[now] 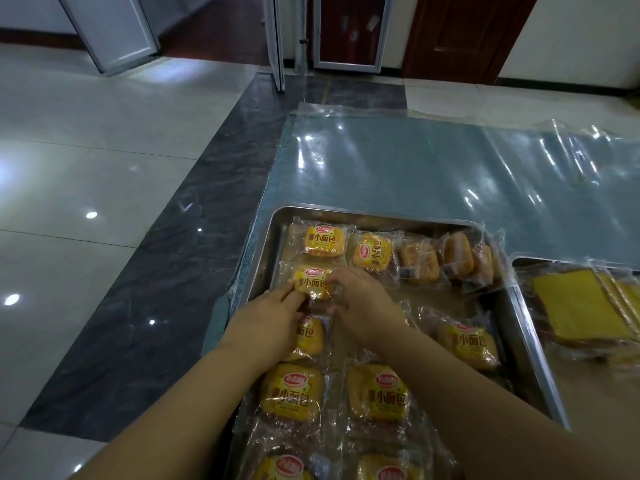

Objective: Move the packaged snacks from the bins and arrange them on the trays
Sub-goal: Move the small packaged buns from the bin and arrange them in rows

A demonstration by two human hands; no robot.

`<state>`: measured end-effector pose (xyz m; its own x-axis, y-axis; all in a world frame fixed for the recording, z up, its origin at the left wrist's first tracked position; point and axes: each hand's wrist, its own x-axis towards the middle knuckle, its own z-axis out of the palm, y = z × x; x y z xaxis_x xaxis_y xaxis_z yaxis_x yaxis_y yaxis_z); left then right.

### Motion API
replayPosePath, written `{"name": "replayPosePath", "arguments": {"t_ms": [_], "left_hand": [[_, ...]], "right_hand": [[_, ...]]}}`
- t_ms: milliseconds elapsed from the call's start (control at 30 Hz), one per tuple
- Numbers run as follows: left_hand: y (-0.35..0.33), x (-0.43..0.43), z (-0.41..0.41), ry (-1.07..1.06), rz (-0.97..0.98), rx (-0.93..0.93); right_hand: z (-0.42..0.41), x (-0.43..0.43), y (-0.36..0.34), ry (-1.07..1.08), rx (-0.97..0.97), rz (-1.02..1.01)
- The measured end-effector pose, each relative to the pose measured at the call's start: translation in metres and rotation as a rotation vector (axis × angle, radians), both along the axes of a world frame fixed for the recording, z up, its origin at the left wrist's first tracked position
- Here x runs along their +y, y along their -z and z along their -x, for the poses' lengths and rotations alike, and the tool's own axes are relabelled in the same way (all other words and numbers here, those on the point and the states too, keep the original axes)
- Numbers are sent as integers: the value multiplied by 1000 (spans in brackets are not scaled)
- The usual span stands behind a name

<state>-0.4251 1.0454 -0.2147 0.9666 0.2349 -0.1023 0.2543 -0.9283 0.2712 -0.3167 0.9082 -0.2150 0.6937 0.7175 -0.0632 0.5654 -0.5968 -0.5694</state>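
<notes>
A steel tray (266,251) holds several clear-wrapped yellow small-bread packets. My left hand (266,323) and my right hand (363,306) both pinch one packet (310,280) in the tray's left column, second from the far end. Another packet (322,240) lies just beyond it. More packets (294,393) fill the near rows under my forearms. Loose packets (450,258) lie tilted at the tray's far right.
A second steel tray (523,263) at the right holds flat yellow packaged snacks (581,303). Both trays rest on a table under a shiny clear plastic sheet (415,161). Glossy tiled floor lies to the left. No bins are in view.
</notes>
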Motion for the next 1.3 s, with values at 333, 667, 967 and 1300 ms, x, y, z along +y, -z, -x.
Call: {"name": "replayPosePath", "arguments": {"t_ms": [333,667,967,1300], "left_hand": [[-2,-4,-16,42,-85,-144],[-1,-5,-80,87,31,-32],[7,3,-82,24,-61,47],[3,-1,-76,-10,10,-32]], "right_hand": [[-31,-33,-14,86,-165,-21],[-76,-44,-9,-155,-346,510],[-74,-32,3,15,-370,565],[-77,-1,8,226,-198,427]]}}
